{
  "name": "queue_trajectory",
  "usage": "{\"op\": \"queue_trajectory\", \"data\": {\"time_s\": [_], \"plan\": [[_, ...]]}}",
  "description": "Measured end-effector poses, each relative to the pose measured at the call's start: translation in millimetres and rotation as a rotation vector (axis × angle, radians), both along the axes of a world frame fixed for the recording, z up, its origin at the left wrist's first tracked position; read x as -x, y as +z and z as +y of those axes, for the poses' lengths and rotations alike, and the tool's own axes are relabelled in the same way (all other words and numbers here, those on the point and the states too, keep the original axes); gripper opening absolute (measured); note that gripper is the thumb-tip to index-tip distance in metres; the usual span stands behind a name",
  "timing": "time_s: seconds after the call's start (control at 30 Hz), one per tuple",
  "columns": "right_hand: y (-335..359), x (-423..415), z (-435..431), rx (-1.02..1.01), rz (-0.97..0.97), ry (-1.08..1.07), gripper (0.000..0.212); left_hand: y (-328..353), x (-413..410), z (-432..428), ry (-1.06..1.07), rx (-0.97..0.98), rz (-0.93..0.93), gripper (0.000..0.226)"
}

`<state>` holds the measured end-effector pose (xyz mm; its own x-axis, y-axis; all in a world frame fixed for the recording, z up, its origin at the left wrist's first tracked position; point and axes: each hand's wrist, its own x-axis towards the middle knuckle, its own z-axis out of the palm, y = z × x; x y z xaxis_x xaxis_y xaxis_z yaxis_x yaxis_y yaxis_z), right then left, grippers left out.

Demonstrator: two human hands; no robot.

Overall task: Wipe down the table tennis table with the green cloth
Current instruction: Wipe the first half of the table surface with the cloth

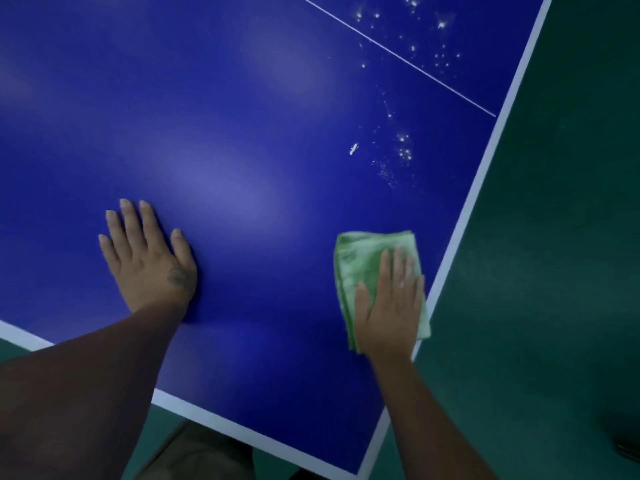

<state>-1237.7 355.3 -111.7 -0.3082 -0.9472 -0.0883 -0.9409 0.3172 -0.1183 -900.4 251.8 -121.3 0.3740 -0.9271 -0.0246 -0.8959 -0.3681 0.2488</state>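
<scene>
the fingers [386, 268] of the right hand [391, 306] are straight and close together, and the thumb sticks out to the side. they lie flat on top of the green cloth [356, 258] and press it down. they do not curl round it. the cloth is folded into a thick square with many layers. it sits on the blue counter [242, 116], right by the white edge strip [483, 157] on the right side and not far from the near corner. one corner of the cloth reaches that strip.

the fingers [130, 220] of the left hand [149, 261] are straight too, spread a little apart. this hand lies flat on the bare blue top, palm down, with nothing under it. it is well apart from the cloth, off to the left. both bare arms reach in from the near edge.

further up from the cloth, little white specks [403, 147] are dotted on the blue, with more of them near the far end. a thin white line [398, 55] runs across the top among the far specks and meets the edge strip. soft pale patches of light shine on the blue between the hands and above them.

past the edge strip is a dark green floor [554, 237].
</scene>
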Motion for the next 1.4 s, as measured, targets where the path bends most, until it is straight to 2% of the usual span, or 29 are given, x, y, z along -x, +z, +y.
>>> {"op": "queue_trajectory", "data": {"time_s": [0.17,0.27,0.37,0.53,0.83,1.0,1.2,1.4], "plan": [[-3.1,35.0,32.2,-0.002,-0.027,0.277,0.073,0.7,96.2,19.3,0.098,-0.043,-0.014,0.083],[-7.9,75.2,10.1,0.017,-0.024,0.454,0.072,-3.7,148.8,36.5,0.08,-0.054,-0.054,0.083],[-8.9,109.7,-30.3,0.036,-0.003,0.534,0.072,-7.7,161.0,38.0,0.066,-0.096,-0.102,0.086],[-7.7,126.8,-72.9,0.054,0.01,0.527,0.072,-5.4,160.4,37.1,0.085,-0.087,-0.089,0.087],[-8.8,90.0,-131.4,0.105,-0.013,0.647,0.071,3.6,164.4,35.2,0.112,-0.06,-0.038,0.085],[-12.5,81.3,-117.9,0.107,0.004,0.605,0.073,7.3,163.6,33.3,0.113,-0.057,-0.03,0.086],[-15.1,87.7,-77.9,0.115,-0.041,0.694,0.071,6.3,164.1,32.1,0.113,-0.058,-0.043,0.085],[-13.0,53.5,-113.2,0.09,-0.015,0.676,0.073,1.4,160.3,32.3,0.112,-0.054,-0.069,0.083]]}}
